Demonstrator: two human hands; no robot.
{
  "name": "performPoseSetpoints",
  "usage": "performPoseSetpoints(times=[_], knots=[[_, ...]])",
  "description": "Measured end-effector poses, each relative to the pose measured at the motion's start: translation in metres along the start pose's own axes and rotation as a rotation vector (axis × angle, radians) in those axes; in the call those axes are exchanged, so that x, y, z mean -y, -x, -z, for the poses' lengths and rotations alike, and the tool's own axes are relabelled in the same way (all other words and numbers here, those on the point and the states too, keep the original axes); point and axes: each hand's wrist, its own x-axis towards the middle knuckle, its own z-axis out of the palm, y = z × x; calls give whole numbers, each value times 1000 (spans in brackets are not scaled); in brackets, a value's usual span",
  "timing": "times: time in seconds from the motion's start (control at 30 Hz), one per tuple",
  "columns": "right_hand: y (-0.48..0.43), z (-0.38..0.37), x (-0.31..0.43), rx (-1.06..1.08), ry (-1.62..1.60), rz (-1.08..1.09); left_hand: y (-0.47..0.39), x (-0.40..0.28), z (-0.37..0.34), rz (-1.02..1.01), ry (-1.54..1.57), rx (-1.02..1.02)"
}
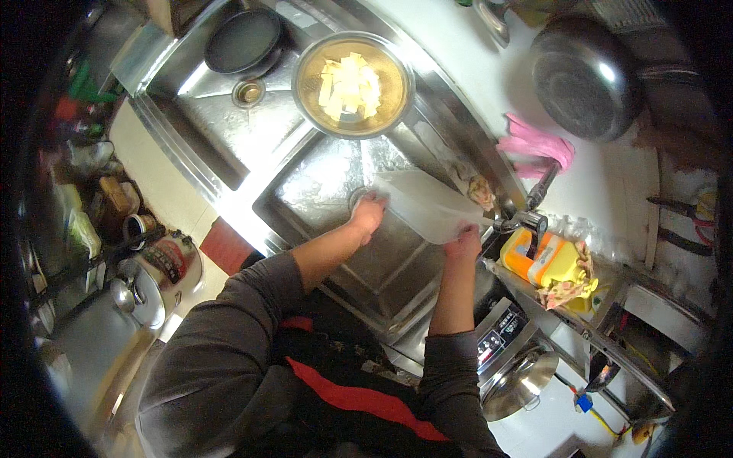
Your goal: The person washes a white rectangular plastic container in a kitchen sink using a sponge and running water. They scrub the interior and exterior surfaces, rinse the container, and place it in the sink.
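Over the right basin of a steel sink (pixel 320 172), a translucent, pale plastic container (pixel 426 200) is held tilted between both hands. My left hand (pixel 369 216) touches its left end, with the fingers curled at the edge. At its lower right corner my right hand (pixel 465 241) grips the rim, close to the faucet (pixel 524 222). A metal bowl (pixel 303 109) with pale yellow cut pieces (pixel 350 86) in it stands across the divider beyond my hands. The fingertips of both hands are partly hidden.
A black pan (pixel 243 43) lies in the left basin by the drain. Pink cloth (pixel 535 146) hangs behind the faucet, near a large dark wok (pixel 584 80). Yellow-orange jug (pixel 541 263) stands right of the faucet. A lidded metal pot (pixel 154 286) is at the left, a steel lid (pixel 518 383) lower right.
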Motion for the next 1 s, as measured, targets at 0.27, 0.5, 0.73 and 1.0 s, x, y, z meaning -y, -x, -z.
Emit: performPoseSetpoints(times=[0.27, 0.5, 0.73, 1.0], knots=[[-12, 21, 29, -154, -277, -62, 38, -42, -61, 17, 430, 283], [-17, 38, 22, -160, -321, -94, 52, -63, -67, 105, 600, 348], [83, 26, 27, -7, 722, -63, 55, -78, -45, 161, 574, 307], [103, -23, 8, 368, 2039, 1206, 46, -61, -52, 125, 247, 327]])
